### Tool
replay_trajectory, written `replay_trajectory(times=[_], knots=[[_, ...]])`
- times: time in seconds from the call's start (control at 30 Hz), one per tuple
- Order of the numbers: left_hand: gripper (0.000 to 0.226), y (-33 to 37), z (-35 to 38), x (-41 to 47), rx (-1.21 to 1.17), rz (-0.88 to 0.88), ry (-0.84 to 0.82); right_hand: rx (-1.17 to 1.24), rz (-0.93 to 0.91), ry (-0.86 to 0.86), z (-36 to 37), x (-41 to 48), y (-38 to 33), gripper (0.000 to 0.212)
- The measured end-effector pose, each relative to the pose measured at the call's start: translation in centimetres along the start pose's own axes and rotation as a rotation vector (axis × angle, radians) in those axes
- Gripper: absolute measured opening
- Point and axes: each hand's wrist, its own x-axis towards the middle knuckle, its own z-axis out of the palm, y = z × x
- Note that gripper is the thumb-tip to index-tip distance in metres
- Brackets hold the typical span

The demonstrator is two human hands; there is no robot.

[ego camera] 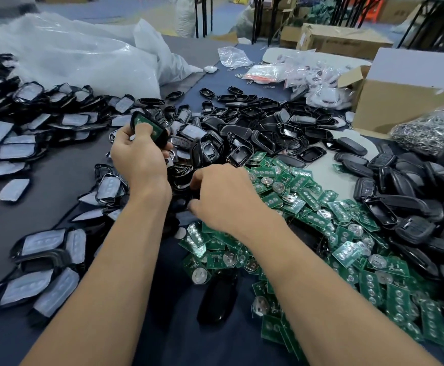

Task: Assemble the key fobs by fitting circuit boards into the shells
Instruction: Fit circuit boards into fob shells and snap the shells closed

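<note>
Both forearms reach out from the bottom edge over the dark table (65,178). Between them, close to me, lies one black fob (215,299), flat on the cloth.

My left hand (139,157) is raised a little above the heap and grips a black shell (160,133), thumb and fingers curled round its lower end. A green board (147,125) sits in the open face of that shell, tilted up and away from me.

My right hand (223,196) is lower, knuckles up, fingers bent down at the left edge of the board pile (321,220), where green boards meet dark parts. Its fingertips are hidden under the hand, so I cannot tell whether it pinches anything.

The board pile spreads to my right, from just under that hand down to the near right corner, many boards showing round silver battery clips. Beyond both hands lies a heap of empty shells (255,120), open side up. Further right, black covers (413,207) are stacked against the boards. On my left, fronts (31,133) with pale film over them run in a long drift along the table.

At the far left lie big clear bags (70,56). At the far right stands a cardboard box (400,99), with a bag of metal rings (426,128) just beside it.
</note>
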Motion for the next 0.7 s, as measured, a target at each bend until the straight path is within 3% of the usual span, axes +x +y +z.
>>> replay_trajectory(times=[0.1, 0.2, 0.27, 0.4, 0.57, 0.7], knots=[[0.005, -0.1, -0.1, 0.3, 0.001, -0.011, 0.017, -0.052, -0.015, -0.012, -0.3, 0.1, 0.2, 0.019], [0.006, -0.2, -0.1, 0.4, 0.009, -0.007, 0.02, -0.118, 0.005, 0.147, -0.5, -0.2, 0.4, 0.031], [0.005, -0.3, -0.1, 0.4, 0.009, -0.002, 0.024, -0.038, -0.015, 0.192, -0.5, -0.4, 0.1, 0.036], [0.003, 0.4, -0.3, 0.6, 0.007, 0.018, 0.021, 0.123, -0.037, 0.117, 0.4, -0.4, -1.0, 0.017], [0.014, 3.3, -1.7, 2.3, -0.006, 0.123, -0.003, 0.39, 0.107, 0.014, 1.4, 0.7, -1.2, 0.02], [0.013, 4.5, -2.7, 2.6, -0.002, 0.161, -0.021, 0.258, 0.05, 0.004, 2.9, 2.4, -2.6, 0.016]])
